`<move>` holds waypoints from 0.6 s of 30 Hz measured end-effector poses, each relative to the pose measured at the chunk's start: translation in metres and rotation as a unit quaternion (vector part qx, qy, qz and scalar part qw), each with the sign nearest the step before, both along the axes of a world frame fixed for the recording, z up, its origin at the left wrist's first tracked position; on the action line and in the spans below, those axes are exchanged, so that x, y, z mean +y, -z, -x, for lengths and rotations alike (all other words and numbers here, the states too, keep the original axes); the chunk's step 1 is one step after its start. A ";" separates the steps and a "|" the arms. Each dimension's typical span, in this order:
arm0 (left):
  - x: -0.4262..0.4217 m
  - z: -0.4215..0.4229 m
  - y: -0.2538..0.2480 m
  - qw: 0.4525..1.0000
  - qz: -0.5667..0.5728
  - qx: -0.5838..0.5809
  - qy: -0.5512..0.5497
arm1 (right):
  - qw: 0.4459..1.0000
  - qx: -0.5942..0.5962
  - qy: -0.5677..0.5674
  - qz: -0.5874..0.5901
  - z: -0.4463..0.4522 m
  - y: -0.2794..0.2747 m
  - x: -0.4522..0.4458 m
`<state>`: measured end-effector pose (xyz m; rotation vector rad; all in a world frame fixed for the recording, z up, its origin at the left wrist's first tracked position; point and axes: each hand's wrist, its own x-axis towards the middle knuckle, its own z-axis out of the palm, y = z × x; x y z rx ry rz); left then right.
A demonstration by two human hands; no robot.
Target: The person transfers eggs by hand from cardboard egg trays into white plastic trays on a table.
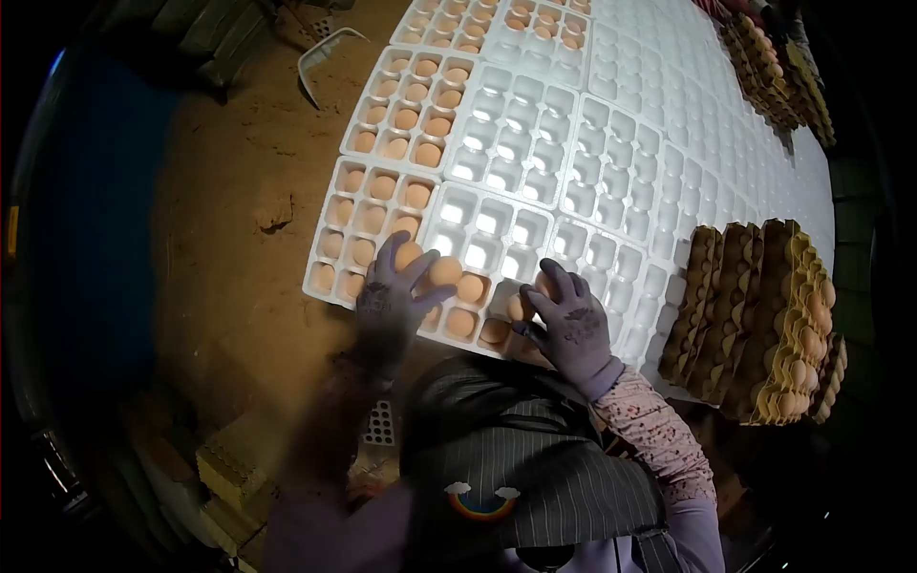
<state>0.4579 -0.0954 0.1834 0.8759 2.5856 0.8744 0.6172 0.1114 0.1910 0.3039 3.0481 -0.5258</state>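
My left hand [389,288], in a grey-purple glove, reaches over the near white foam trays with its fingers curved around a brown egg [445,271]. Another egg [408,255] shows between its fingers. My right hand [576,329], gloved alike, is at the near edge of the second tray, its thumb and fingers closed around an egg [519,307]. Part of one more egg [546,285] shows under its fingertips. Eggs fill the cups of the left foam tray [315,277]. In the tray beside it, several eggs [461,323] sit in the nearest cups, while its farther cups hold none.
Stacked egg cartons [735,315] with eggs stand upright at the right, and more cartons [769,72] lie at the far right. Other foam trays [611,172] spread across the surface. A white-framed object [310,72] lies on the brown floor [229,191] at the left.
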 end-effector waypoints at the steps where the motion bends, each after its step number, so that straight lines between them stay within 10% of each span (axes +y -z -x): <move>1: 0.006 0.008 0.001 1.000 -0.004 -0.008 0.007 | 0.999 -0.008 -0.010 -0.038 0.007 0.015 -0.005; 3: 0.019 0.020 0.003 0.968 0.098 0.167 0.160 | 0.999 -0.038 0.005 -0.015 0.015 0.026 -0.011; 8: 0.061 0.016 0.027 0.939 0.202 0.128 0.247 | 0.990 -0.099 0.069 0.067 0.042 0.025 -0.004; 15: 0.043 0.052 0.028 0.975 0.111 -0.079 0.174 | 0.911 0.109 0.166 0.363 0.087 0.056 0.028; 18: 0.051 0.062 0.025 0.990 0.027 -0.034 0.133 | 0.950 0.171 0.114 0.237 0.083 0.083 0.043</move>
